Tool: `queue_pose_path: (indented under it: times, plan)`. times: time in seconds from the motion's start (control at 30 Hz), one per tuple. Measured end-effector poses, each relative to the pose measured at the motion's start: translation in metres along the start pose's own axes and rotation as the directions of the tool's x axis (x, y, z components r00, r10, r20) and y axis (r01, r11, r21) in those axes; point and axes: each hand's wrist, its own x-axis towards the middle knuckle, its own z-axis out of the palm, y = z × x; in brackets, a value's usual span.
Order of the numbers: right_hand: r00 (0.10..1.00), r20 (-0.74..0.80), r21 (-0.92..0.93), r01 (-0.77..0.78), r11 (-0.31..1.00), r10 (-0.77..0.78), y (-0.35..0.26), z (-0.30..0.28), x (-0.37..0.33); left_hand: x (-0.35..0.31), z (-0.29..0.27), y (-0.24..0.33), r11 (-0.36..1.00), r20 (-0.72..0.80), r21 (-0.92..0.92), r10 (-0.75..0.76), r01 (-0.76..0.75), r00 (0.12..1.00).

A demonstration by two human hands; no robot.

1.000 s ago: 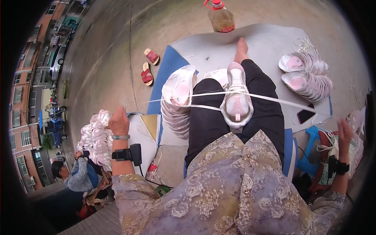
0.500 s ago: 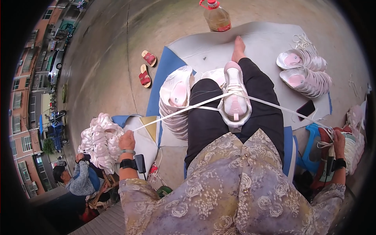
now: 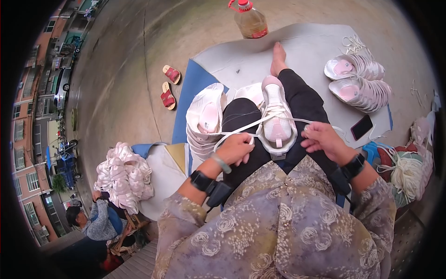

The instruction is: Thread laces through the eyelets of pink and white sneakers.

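Note:
A white and pink sneaker (image 3: 277, 109) rests between my thighs, its toe pointing away from me. White shoelace (image 3: 251, 125) runs out of its eyelets to both sides. My left hand (image 3: 236, 149) is closed over my left thigh, just left of the heel, with lace at its fingers and a loop bending round beside it. Right of the shoe, my right hand (image 3: 325, 141) has curled fingers at the other lace, which passes behind them and reappears beyond. A nested stack of similar shoes (image 3: 206, 114) stands by my left knee.
More nested shoes (image 3: 357, 88) lie on the pale mat (image 3: 306, 44) at right, near a dark phone (image 3: 361, 127). Bundled laces (image 3: 406, 179) sit lower right. Red slippers (image 3: 168, 96), a shoe pile (image 3: 123, 174) and a seated person (image 3: 100, 221) are leftward. An oil jug (image 3: 251, 21) stands far ahead.
Both hands have come inward from wide apart to either side of the sneaker. The laces, stretched taut before, now hang slacker, and the left one bends in a loop.

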Motion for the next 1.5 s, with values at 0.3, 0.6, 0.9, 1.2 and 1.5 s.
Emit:
queue_pose_path:
  times: [0.3, 0.6, 0.9, 1.2, 1.5]
  plan:
    - [0.962, -0.208, 0.14, 0.209, 0.968, -0.177, -0.009, 0.01, 0.073, 0.041, -0.001, 0.019, 0.997, -0.207, -0.081, -0.022, 0.005, 0.978]
    - [0.935, -0.252, 0.115, 0.284, 0.952, -0.249, -0.002, 0.009, 0.076, 0.056, -0.002, 0.021, 0.906, -0.289, -0.386, 0.058, -0.172, 0.956]
    - [0.928, -0.281, 0.209, 0.309, 0.928, -0.246, 0.005, 0.023, 0.069, 0.054, 0.017, -0.001, 0.923, -0.427, -0.142, 0.268, -0.357, 0.863]
    - [0.925, -0.296, 0.209, 0.308, 0.928, -0.24, 0.01, 0.025, 0.073, 0.054, 0.019, 0.008, 0.863, -0.451, -0.343, 0.195, -0.371, 0.871]
    - [0.902, -0.293, 0.013, 0.335, 0.942, -0.316, 0.017, 0.022, 0.075, 0.053, 0.018, 0.003, 0.895, -0.443, -0.291, 0.188, -0.339, 0.876]
